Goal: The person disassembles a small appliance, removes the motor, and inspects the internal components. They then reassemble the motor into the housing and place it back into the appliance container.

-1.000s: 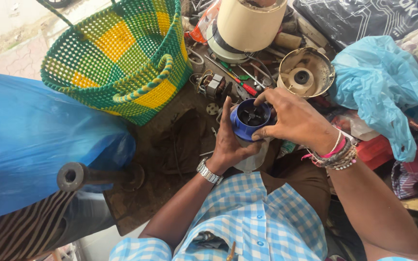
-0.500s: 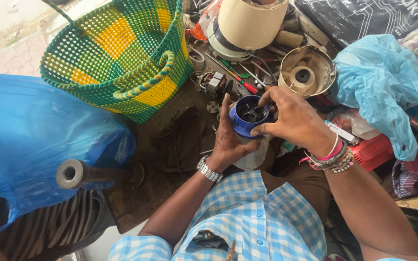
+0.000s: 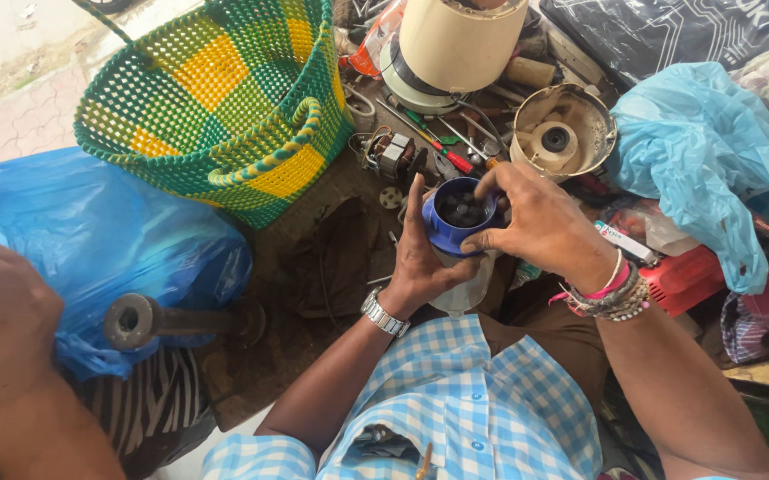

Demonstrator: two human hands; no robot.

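Blue plastic cup-shaped housing [image 3: 457, 218], round and open at the top with a dark toothed part seated inside it, sits between the person's two hands above the cluttered worktop. Its axis runs roughly upright, tilted slightly toward the camera, so the open mouth faces up and the dark inner part shows plainly.

The left hand [image 3: 420, 258] comes from below and to the left: its palm cradles the base and side wall, the thumb rising along the left of the rim. This grip is pressed together around the housing and carries it. A metal wristwatch [image 3: 383, 313] sits on that wrist.

The right hand [image 3: 540, 222] comes from the right and slightly above. Its fingertips curl over the far and right edge of the rim, pinching it, with the fingers bent toward the opening. Coloured bangles and threads [image 3: 611, 293] circle that wrist. The right hand is the nearer one to the mouth and the dark part; the left is nearer to the base.

Just behind the housing lie a small bare motor with copper windings [image 3: 393, 156], red-handled screwdrivers [image 3: 451, 156] and a dusty round metal bowl-shaped base [image 3: 562, 133]. A green and yellow woven plastic basket [image 3: 216, 98] stands to the left, well apart.
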